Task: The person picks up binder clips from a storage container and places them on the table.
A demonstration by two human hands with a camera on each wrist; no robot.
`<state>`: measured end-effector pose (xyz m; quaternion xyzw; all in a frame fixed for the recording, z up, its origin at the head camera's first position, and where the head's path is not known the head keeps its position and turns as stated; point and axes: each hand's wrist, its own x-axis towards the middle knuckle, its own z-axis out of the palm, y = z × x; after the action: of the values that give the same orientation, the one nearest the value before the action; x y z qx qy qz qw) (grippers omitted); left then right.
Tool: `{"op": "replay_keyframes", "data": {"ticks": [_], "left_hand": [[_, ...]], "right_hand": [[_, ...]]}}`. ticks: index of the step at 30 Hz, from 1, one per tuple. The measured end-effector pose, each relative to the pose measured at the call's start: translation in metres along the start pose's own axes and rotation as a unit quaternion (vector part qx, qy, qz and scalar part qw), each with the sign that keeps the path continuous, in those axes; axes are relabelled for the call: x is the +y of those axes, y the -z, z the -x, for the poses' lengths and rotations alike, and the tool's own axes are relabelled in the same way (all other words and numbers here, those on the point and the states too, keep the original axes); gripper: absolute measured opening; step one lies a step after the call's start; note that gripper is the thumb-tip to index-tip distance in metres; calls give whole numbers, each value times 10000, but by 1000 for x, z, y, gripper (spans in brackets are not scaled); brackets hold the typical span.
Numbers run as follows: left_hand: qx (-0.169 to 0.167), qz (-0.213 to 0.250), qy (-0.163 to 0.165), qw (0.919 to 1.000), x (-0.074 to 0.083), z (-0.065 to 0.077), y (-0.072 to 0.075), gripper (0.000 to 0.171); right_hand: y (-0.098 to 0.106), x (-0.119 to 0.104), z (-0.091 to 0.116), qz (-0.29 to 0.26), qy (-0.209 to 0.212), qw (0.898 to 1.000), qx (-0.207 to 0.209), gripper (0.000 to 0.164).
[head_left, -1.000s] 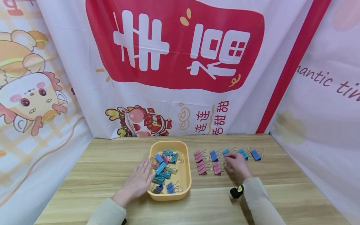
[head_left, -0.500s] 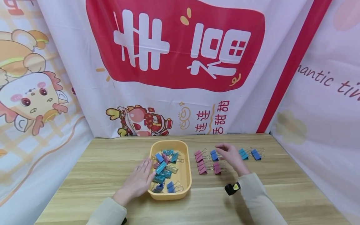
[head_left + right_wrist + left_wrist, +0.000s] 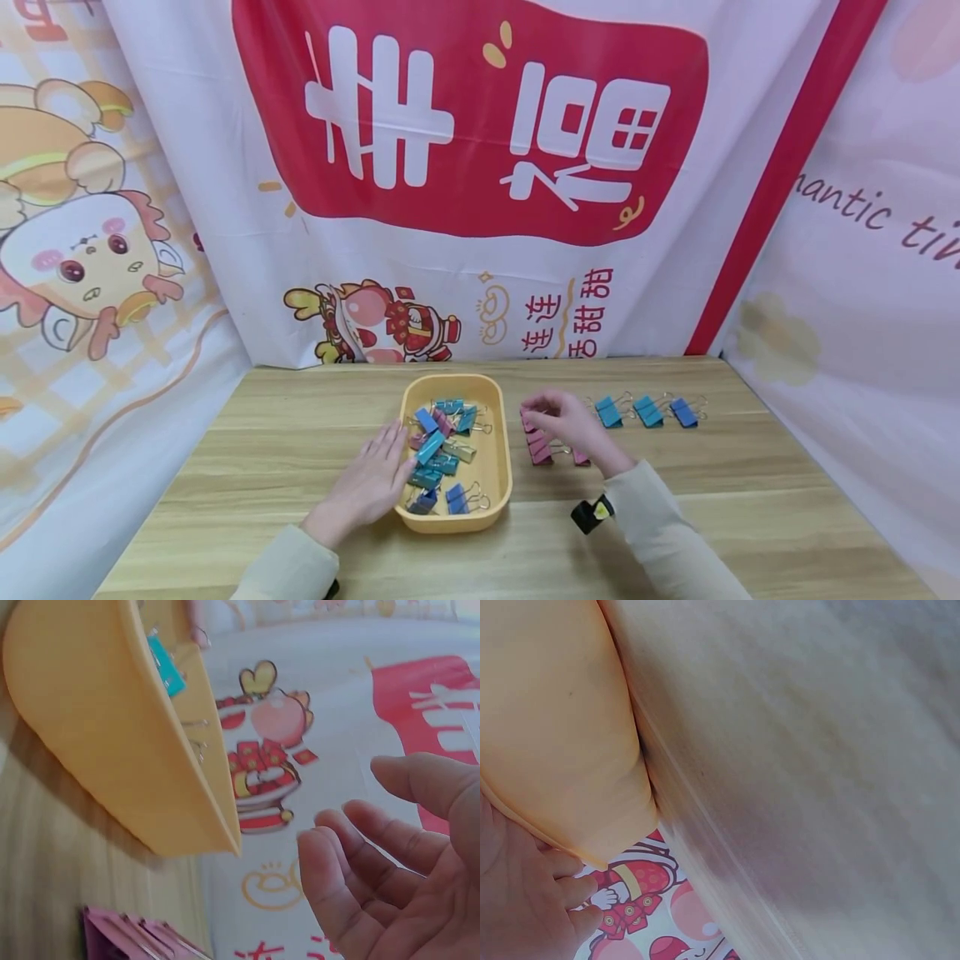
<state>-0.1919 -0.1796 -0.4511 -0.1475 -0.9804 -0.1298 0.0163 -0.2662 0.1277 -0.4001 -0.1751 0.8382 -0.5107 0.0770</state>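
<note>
My left hand (image 3: 367, 483) lies with straight fingers along the left rim of a yellow plastic tray (image 3: 492, 467). In the left wrist view, its fingers (image 3: 562, 889) overlap the tray's edge. Blue, teal, pink and pale yellow binder clips lie jumbled inside the tray. My right hand (image 3: 577, 429) hovers over the left end of the laid-out clips, close to a pink binder clip (image 3: 538, 448). Its thumb and bent fingers stand apart with nothing between them in the right wrist view, beyond another view of a pink clip (image 3: 142, 937). Part of the clip rows is hidden beneath this hand.
To the right, a teal binder clip (image 3: 609, 412), a second teal clip (image 3: 647, 411) and a blue clip (image 3: 683, 412) lie in a row on the wooden table (image 3: 300, 417). A printed cloth (image 3: 645, 292) hangs behind the table's back edge.
My right hand has travelled left along the clip row, from beside the teal clips to above the pink ones, uncovering a teal clip. The left hand has stayed at the tray.
</note>
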Motion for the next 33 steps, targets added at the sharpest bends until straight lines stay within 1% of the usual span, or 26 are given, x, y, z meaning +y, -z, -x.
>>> {"op": "replay_keyframes", "data": {"ticks": [3, 10, 16, 20, 24, 28, 31, 33], "left_hand": [[14, -13, -23, 10000, 0, 0, 0, 59], [50, -74, -54, 9999, -1, -1, -1, 58], [58, -27, -73, 10000, 0, 0, 0, 58], [55, 42, -52, 10000, 1, 0, 1, 58], [80, 85, -44, 9999, 1, 1, 1, 58], [80, 76, -67, 9999, 1, 0, 0, 58], [74, 72, -80, 9999, 0, 0, 0, 58], [77, 46, -83, 9999, 0, 0, 0, 59]], "right_hand": [[-9, -1, 0, 81, 163, 9996, -210, 29], [-28, -6, 1, -59, 94, 9969, -782, 28], [-44, -8, 0, 27, 120, 9924, -1226, 25], [-53, -9, 1, 266, 207, 9874, -1543, 25], [-61, -12, 2, 560, 273, 9825, -1753, 24], [-68, -17, 3, 864, 111, 9785, -1868, 21], [-73, -20, 4, 1089, -38, 9762, -1874, 20], [-76, -22, 4, 1234, -50, 9751, -1844, 20]]}}
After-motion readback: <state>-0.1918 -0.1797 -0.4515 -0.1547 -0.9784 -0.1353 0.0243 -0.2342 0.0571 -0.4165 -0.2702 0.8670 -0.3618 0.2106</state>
